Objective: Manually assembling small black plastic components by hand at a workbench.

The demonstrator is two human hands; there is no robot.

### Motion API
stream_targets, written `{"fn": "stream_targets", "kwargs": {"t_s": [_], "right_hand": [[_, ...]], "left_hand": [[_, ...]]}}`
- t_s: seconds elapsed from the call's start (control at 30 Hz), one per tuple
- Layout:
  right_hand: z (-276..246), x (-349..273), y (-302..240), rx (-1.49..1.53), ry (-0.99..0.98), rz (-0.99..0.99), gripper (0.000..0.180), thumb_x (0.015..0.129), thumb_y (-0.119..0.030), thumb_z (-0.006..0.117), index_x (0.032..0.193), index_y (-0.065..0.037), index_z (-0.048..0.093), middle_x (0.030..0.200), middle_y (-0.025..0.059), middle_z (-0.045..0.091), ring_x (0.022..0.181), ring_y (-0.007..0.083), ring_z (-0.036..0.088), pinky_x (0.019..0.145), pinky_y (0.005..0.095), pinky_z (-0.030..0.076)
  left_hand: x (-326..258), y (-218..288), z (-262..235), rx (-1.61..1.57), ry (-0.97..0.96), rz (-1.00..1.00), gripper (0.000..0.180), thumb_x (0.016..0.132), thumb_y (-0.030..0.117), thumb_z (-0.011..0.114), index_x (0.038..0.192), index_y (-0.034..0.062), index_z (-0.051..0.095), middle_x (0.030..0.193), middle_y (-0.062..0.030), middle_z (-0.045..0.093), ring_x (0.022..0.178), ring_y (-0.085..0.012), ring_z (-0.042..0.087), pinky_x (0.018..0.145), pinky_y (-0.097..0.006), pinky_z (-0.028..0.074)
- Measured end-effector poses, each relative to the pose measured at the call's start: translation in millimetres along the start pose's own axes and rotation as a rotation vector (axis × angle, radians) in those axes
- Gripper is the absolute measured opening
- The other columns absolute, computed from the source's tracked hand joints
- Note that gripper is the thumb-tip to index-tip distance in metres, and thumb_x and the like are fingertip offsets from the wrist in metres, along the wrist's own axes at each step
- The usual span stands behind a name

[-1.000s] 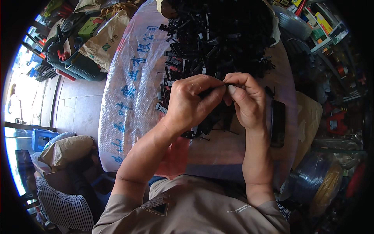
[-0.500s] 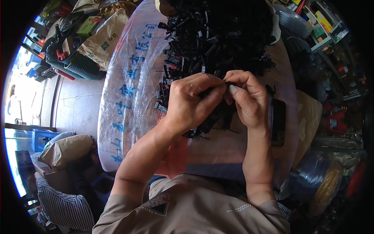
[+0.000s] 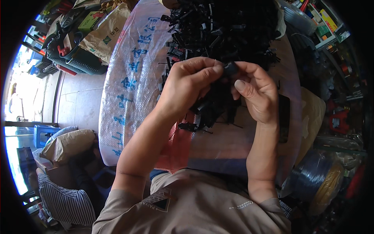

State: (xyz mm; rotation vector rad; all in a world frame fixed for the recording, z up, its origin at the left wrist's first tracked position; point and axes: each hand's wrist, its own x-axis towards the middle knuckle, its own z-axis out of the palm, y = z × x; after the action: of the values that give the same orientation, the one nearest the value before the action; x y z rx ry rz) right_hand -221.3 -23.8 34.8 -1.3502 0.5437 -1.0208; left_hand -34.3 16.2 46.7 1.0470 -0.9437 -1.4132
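The left hand's (image 3: 186, 82) grip pinches a black part (image 3: 230, 69) over the black pile (image 3: 241, 37); the right hand's (image 3: 259, 93) thumb and forefinger stand apart, forefinger at the part, contact unclear. Blue characters (image 3: 125, 82) mark the pale sheet (image 3: 111, 130), light lettering (image 3: 240, 205) the shirt (image 3: 210, 210).

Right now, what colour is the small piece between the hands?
The small piece looks black; the head view shows it best.
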Motion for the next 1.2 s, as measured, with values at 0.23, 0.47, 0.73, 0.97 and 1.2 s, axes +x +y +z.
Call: {"fn": "stream_targets", "kwargs": {"t_s": [0.23, 0.47, 0.73, 0.97, 1.2], "right_hand": [[0, 1, 1, 0.153, -0.193, -0.024, 0.048, 0.084, -0.014, 0.073, 0.124, 0.003, 0.052, 0.105, 0.0089, 0.062, 0.087, 0.0105, 0.058, 0.08, 0.0234, 0.051], [-4, -1, 8, -0.245, 0.068, -0.087, 0.024, 0.091, -0.017, 0.066, 0.107, 0.0, 0.06, 0.077, -0.0006, 0.06, 0.064, 0.0055, 0.052, 0.059, 0.0189, 0.043], [0, -1, 9, -0.083, -0.101, -0.15, 0.037, 0.089, -0.02, 0.068, 0.116, 0.002, 0.055, 0.095, 0.0058, 0.061, 0.075, 0.007, 0.055, 0.066, 0.0191, 0.045], [-5, -3, 3, -0.256, -0.032, -0.112, 0.014, 0.092, -0.015, 0.064, 0.089, -0.002, 0.062, 0.068, -0.0007, 0.06, 0.056, 0.0035, 0.051, 0.051, 0.0178, 0.042], [-2, -7, -3, -0.261, -0.135, 0.025, 0.01, 0.093, -0.01, 0.061, 0.094, 0.0, 0.062, 0.072, 0.0015, 0.062, 0.061, 0.0063, 0.059, 0.054, 0.0196, 0.049]], "left_hand": [[5, -11, -11, -0.462, -0.141, -0.123, 0.019, 0.093, 0.015, 0.057, 0.103, 0.0006, 0.064, 0.08, -0.0053, 0.067, 0.052, -0.0072, 0.05, 0.046, -0.018, 0.035], [1, -7, -2, -0.194, -0.168, -0.084, 0.025, 0.094, 0.017, 0.057, 0.113, 0.0015, 0.061, 0.083, -0.0065, 0.067, 0.049, -0.0056, 0.046, 0.044, -0.017, 0.033], [6, -12, -6, -0.358, -0.141, -0.098, 0.025, 0.095, 0.018, 0.057, 0.113, 0.0021, 0.062, 0.083, -0.0063, 0.067, 0.049, -0.0062, 0.047, 0.043, -0.018, 0.033], [-3, -5, -8, 0.278, -0.162, 0.109, 0.03, 0.089, 0.016, 0.067, 0.113, -0.0016, 0.064, 0.088, -0.005, 0.067, 0.072, -0.0071, 0.059, 0.062, -0.02, 0.046], [-9, 6, -6, 0.607, -0.174, 0.23, 0.038, 0.081, 0.015, 0.069, 0.112, -0.0051, 0.062, 0.089, -0.0081, 0.068, 0.082, -0.0102, 0.062, 0.074, -0.026, 0.051]]}}
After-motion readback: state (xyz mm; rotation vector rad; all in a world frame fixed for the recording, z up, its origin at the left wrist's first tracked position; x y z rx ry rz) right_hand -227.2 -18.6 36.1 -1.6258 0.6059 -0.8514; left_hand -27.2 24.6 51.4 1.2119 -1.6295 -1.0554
